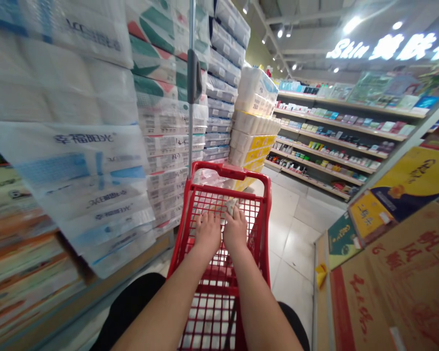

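Observation:
Both of my forearms reach forward over a red plastic shopping basket (268, 209) with a grid of openings. My left hand (209, 230) is inside its outline, back of the hand up, fingers pointing forward and slightly apart, with nothing visible in them. Close beside it, my right hand (236, 228) has its fingers around a small pale, crumpled-looking item (232, 205), too blurred to name. The basket's far handle (231, 171) lies beyond both hands. The undersides of my hands are hidden.
Tall stacks of wrapped tissue packs (106, 161) line the left side, near a thin metal pole (190, 126). Cardboard cartons (398, 273) crowd the right. Shelves of small boxes (336, 122) stand ahead, past the tiled floor (289, 234).

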A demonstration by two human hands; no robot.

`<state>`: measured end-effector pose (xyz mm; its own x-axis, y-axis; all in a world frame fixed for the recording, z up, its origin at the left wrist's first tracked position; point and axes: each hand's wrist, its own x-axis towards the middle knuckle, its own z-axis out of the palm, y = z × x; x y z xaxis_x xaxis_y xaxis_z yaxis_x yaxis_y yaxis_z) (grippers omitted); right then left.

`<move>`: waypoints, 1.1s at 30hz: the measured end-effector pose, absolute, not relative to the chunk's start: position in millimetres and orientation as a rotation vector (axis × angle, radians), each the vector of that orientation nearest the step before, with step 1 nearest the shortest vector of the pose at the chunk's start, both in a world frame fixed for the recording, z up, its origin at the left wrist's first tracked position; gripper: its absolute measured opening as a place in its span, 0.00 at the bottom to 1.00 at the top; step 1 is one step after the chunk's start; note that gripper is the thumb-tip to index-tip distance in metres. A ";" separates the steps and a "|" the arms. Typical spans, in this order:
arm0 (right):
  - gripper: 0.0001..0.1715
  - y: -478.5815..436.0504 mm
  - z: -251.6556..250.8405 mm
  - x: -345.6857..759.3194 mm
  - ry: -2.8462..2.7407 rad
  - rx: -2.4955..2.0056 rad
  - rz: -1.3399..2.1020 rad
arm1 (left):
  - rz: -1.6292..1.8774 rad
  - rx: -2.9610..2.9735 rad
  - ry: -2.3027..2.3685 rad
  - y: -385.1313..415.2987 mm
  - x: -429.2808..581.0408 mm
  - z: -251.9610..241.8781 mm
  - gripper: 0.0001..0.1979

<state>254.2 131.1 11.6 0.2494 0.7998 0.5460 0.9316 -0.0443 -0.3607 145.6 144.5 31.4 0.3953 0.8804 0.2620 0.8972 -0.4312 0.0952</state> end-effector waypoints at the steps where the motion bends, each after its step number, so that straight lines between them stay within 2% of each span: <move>1: 0.26 130.0 11.7 257.0 -1.602 -1.816 -0.249 | -0.419 -2.576 -1.636 144.1 144.8 30.3 0.20; 6: 0.36 124.8 20.7 267.6 -1.325 -1.835 -0.254 | -0.450 -2.560 -1.617 138.9 141.3 27.2 0.20; 11: 0.42 133.9 33.3 254.8 -1.594 -1.722 -0.165 | -0.401 -2.550 -1.645 133.4 141.3 32.7 0.21; 13: 0.44 141.3 38.2 253.0 -1.516 -1.754 -0.192 | -0.403 -2.560 -1.641 133.5 140.9 33.7 0.21; 15: 0.41 147.4 40.9 251.8 -1.423 -1.822 -0.245 | -0.420 -2.574 -1.633 135.0 139.9 33.1 0.22; 21: 0.20 148.2 35.2 242.8 -1.667 -1.744 -0.292 | -0.350 -2.659 -1.598 140.8 135.0 31.1 0.27; 24: 0.18 148.3 33.3 246.3 -1.582 -1.844 -0.302 | -0.382 -2.677 -1.587 141.0 133.5 35.3 0.23; 27: 0.22 151.3 33.8 249.6 -1.534 -1.938 -0.297 | -0.381 -2.679 -1.608 140.0 134.0 39.3 0.22; 31: 0.37 151.0 40.0 244.9 -1.788 -1.771 -0.200 | -0.269 -2.690 -1.606 139.8 135.9 38.7 0.26; 33: 0.39 149.1 43.7 242.2 -1.809 -1.733 -0.177 | -0.269 -2.673 -1.602 139.7 136.6 37.4 0.28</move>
<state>242.2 149.1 43.7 0.0533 0.8573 0.5121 0.9401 0.1298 -0.3151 136.6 139.7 37.4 0.4605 0.8742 0.1541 0.8766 -0.4752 0.0759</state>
